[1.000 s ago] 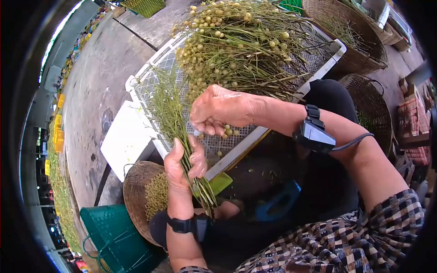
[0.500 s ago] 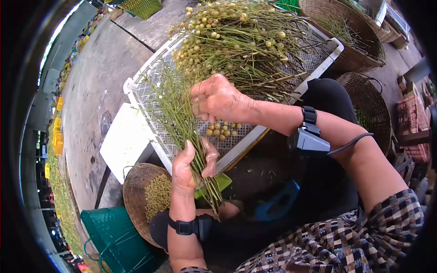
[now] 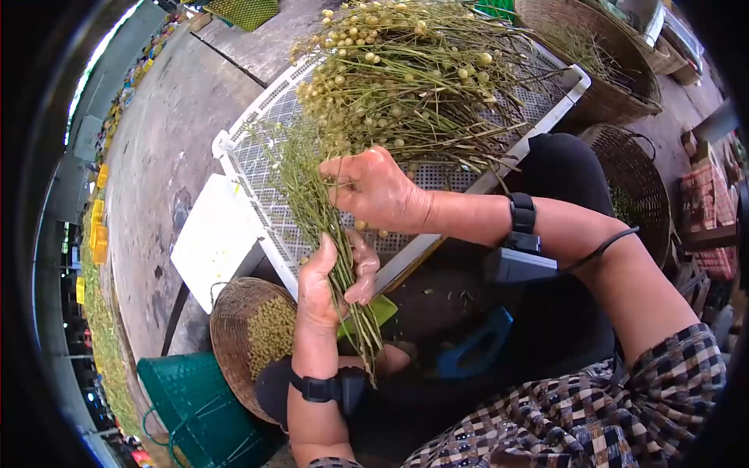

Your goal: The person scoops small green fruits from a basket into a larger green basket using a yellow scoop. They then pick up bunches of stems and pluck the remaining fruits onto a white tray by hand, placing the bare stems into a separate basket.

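Observation:
My left hand [image 3: 335, 281] is wrapped round the lower stems of a bunch of thin green stalks [image 3: 304, 183], which stands up and leans left over the white perforated tray [image 3: 251, 196]. My right hand [image 3: 374, 187] touches the right side of the bunch with its fingers pinched; whatever is between the fingertips is too small to name. Behind my hands, a large heap of stalks with round yellowish fruits [image 3: 421, 86] lies on the tray. A few loose fruits [image 3: 382, 232] show just below my right hand.
A wicker basket of small fruits [image 3: 271, 331] and a teal basket [image 3: 203, 405] stand at lower left. Beside the tray is a white board [image 3: 212, 238]. Large wicker baskets [image 3: 624, 86] stand at right. My knee [image 3: 573, 171] is near the tray's right edge.
My right hand has moved slightly down, now covering more of the loose fruits on the tray. My left hand still holds the stalks in nearly the same place.

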Tool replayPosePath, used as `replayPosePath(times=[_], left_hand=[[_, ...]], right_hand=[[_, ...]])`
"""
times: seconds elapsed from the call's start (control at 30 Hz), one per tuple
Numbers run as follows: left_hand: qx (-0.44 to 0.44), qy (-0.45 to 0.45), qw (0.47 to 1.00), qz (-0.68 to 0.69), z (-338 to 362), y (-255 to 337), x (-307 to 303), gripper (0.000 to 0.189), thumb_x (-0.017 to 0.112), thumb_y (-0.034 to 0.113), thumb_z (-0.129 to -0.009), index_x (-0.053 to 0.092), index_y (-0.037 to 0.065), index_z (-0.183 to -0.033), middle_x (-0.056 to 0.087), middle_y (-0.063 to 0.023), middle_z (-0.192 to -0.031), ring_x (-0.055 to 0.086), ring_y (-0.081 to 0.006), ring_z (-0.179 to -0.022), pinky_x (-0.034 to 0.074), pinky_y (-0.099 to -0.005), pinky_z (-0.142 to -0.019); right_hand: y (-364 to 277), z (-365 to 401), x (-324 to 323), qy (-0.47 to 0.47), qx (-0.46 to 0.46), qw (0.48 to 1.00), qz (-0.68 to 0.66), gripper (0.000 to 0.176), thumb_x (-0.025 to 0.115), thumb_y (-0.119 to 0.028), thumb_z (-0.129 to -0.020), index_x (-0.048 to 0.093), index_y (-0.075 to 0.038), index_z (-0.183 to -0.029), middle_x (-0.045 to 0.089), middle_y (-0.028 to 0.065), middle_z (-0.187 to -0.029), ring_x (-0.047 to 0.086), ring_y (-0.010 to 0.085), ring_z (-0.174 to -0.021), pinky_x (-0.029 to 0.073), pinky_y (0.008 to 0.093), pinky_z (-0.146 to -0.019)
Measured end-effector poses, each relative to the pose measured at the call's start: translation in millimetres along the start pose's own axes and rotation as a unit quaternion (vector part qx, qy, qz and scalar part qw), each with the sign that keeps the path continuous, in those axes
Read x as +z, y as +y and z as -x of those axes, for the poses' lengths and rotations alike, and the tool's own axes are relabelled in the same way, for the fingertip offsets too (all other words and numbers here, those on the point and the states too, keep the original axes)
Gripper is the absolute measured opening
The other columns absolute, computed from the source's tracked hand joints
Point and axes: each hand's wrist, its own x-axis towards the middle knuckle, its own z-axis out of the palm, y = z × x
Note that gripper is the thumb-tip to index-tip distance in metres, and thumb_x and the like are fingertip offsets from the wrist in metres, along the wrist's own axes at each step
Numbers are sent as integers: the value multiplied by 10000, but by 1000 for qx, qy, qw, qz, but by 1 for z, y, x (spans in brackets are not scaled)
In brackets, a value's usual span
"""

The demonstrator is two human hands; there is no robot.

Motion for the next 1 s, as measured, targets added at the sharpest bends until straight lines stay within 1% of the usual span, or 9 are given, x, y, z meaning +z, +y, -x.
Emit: replayPosePath(times=[0.23,0.43,0.67,0.7,0.77,0.9,0.93,0.97,1.0], left_hand=[[22,66,997,-27,-4,-6,-3,433,494,480,-939,552,51,-968,551,-132,-768,445,-168,-414,386,-294,-418],[87,115,989,-39,-7,-3,-1,406,524,441,-938,539,37,-970,553,-114,-699,463,-184,-401,378,-309,-401],[72,159,982,-71,-2,4,-6,365,503,452,-949,534,89,-961,515,-56,-713,421,-159,-430,364,-298,-423],[74,159,982,-70,0,5,-7,365,503,452,-949,534,89,-961,515,-56,-713,421,-159,-430,364,-298,-423],[96,156,983,-29,5,10,-3,352,504,451,-950,534,101,-946,517,-45,-717,431,-156,-454,382,-295,-460],[143,202,969,-5,2,6,-1,312,484,391,-974,532,84,-944,569,-90,-763,539,-214,-524,439,-306,-468],[149,211,966,-19,-1,4,-16,317,489,399,-971,538,86,-990,624,-130,-888,622,-259,-674,497,-334,-560],[148,204,967,-19,-1,6,-21,317,489,399,-971,538,86,-990,624,-130,-888,622,-259,-674,497,-334,-560],[181,224,956,-60,-5,6,-24,344,514,437,-948,539,100,-1008,616,-150,-1017,583,-269,-902,449,-431,-760]], right_hand=[[10,-11,-4,-93,7,985,145,281,545,-103,-764,617,42,-994,624,229,-697,644,394,-733,504,472,-718],[11,-16,-14,-72,52,983,163,258,538,-112,-758,583,-12,-992,618,234,-685,614,443,-750,480,502,-723],[15,-29,-26,-2,1,937,350,131,541,-123,-810,523,-35,-905,570,222,-591,568,412,-545,428,524,-526],[15,-31,-36,-52,54,933,352,180,496,-112,-815,569,16,-917,642,242,-763,656,373,-756,493,486,-674],[16,-34,-46,-98,62,945,305,199,506,-139,-836,605,17,-908,651,231,-801,661,367,-807,501,475,-706],[20,-26,-38,-105,26,945,309,235,537,-207,-843,638,5,-864,666,205,-807,667,360,-820,515,473,-724],[15,-24,-33,-98,41,943,314,243,586,-261,-833,630,-34,-907,663,201,-822,656,371,-818,508,482,-727],[8,-23,-29,-86,58,941,322,275,634,-316,-822,623,-73,-950,661,197,-836,644,383,-816,501,490,-730],[9,-24,-40,-76,62,937,335,275,634,-316,-822,623,-73,-950,661,197,-836,644,383,-816,501,490,-730]])
